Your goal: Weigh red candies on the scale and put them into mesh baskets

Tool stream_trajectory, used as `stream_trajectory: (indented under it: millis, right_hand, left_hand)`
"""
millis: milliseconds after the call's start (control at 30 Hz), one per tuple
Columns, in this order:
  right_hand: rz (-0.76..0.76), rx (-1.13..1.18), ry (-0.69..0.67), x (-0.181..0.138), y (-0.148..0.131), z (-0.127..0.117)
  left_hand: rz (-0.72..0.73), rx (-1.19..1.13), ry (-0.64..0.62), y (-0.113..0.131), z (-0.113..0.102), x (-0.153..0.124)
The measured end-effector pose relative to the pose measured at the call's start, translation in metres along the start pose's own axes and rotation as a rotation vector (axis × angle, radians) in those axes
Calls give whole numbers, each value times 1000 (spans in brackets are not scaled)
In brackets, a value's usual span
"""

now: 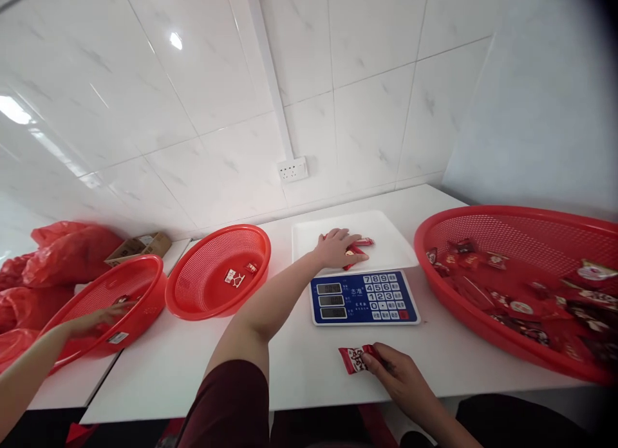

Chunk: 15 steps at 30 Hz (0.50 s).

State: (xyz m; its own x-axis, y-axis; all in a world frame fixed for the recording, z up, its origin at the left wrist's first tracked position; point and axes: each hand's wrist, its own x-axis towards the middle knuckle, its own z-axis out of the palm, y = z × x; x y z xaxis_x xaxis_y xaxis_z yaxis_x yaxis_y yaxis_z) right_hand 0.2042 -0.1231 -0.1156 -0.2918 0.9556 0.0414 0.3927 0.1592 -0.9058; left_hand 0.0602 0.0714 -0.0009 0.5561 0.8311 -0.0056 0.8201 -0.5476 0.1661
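Nearest, the person's right hand (398, 374) has thumb and fingers clamped on one end of a red-and-white packet (355, 360); the printed end sticks out past the fingertips, while the gripped end is hidden and its lettering too small to read. The forearm is cut off below. Just beyond, a blue scale panel (365, 298) shows keys clearly, but its display digits are hard to make out. To the right, a large red basket (514, 210) runs out of the frame, its wrapped sweets (521, 308) overlapping. Farther on, the left hand (340, 248) lies over red packets (364, 242) on the white pan (305, 234), thumb and fingers spread apart; packets show between and past them, their number hidden under the palm. Leftward, an oval red basket (193, 293) holds small packets, and a co-worker's hand (103, 316) partly hides what lies in another basket (138, 268).
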Motion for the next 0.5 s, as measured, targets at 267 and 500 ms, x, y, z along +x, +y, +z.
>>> stream_trajectory:
  millis: [267,500]
  right_hand:
    - [-2,-26,-16,0,8,4]
    - [-6,-38,-4,1,10,5]
  left_hand:
    - [-36,96,143,5,4,10]
    - [-120,76,246,3,-2,13]
